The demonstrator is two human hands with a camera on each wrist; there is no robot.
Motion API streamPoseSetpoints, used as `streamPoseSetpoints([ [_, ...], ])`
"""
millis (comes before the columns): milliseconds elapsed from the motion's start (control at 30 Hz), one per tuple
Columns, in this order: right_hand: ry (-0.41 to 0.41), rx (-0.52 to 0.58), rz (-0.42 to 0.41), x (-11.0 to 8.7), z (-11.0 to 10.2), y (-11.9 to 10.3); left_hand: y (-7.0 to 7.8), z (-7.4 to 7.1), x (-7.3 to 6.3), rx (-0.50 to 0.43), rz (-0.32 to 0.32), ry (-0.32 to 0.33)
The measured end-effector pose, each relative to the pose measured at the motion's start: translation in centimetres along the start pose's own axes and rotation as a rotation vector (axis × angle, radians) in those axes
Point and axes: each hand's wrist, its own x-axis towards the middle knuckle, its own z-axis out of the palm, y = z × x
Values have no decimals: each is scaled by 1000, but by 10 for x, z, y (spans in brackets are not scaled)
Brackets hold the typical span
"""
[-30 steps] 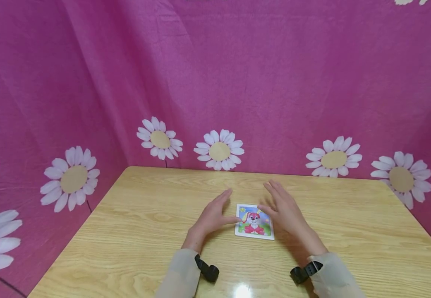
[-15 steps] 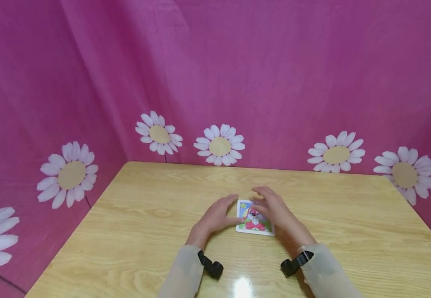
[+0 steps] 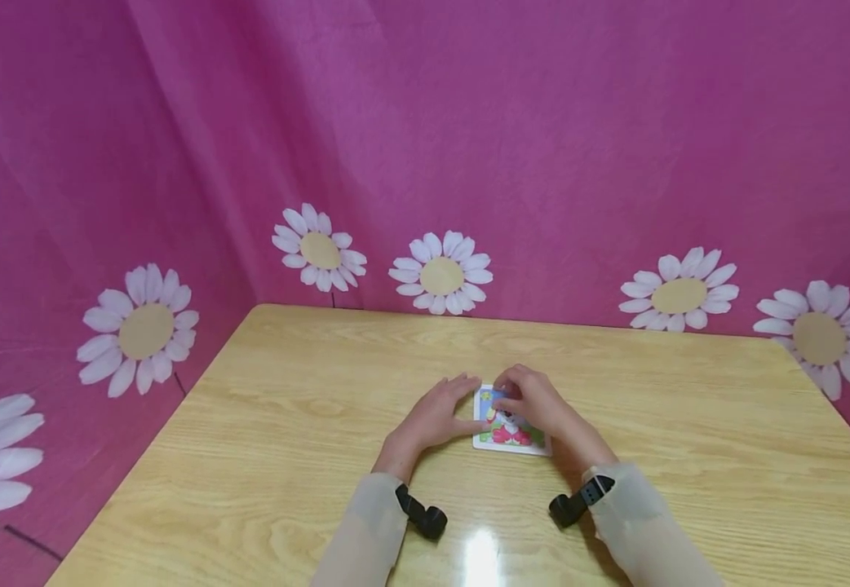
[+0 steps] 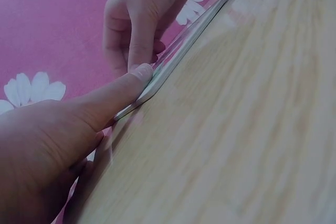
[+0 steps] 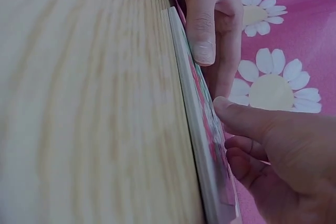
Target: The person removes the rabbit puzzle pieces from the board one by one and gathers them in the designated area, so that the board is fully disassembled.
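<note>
right hand (image 3: 535,401) curls in over the picture board (image 3: 516,438), left hand (image 3: 434,414) at its edge

the right hand's thumb and fingers are bent together over the picture board, tips down at its printed face; whether they pinch anything is not shown. the left hand lies along the left edge, its thumb (image 4: 131,80) on the face near a corner, apart from the fingers, with no clear clamp. the board lies on the wooden table (image 3: 285,440) between the hands, its cartoon animal partly covered.

a second ago the right hand was stretched out at the board's right side; now it has moved in over the upper part and its fingers have bent. the left hand has changed little. this suggests that reaching has given way to handling, with the left hand probably steadying the board.

the head view gives the printed picture and the layout but leaves contact uncertain. the left wrist view shows the left thumb touching the face, and the board's pale side; the right wrist view shows the right hand's bent fingertips at close range. beyond the table hangs pink cloth (image 3: 542,163) with white daisies (image 3: 442,275).
</note>
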Motion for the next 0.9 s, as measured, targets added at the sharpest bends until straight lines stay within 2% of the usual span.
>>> streamPoseSetpoints([
  [433, -85, 70, 99, 7, 1, 1, 2, -3, 2, 21, 27, 11],
  [900, -134, 79, 89, 9, -1, -1, 2, -3, 3, 16, 31, 8],
])
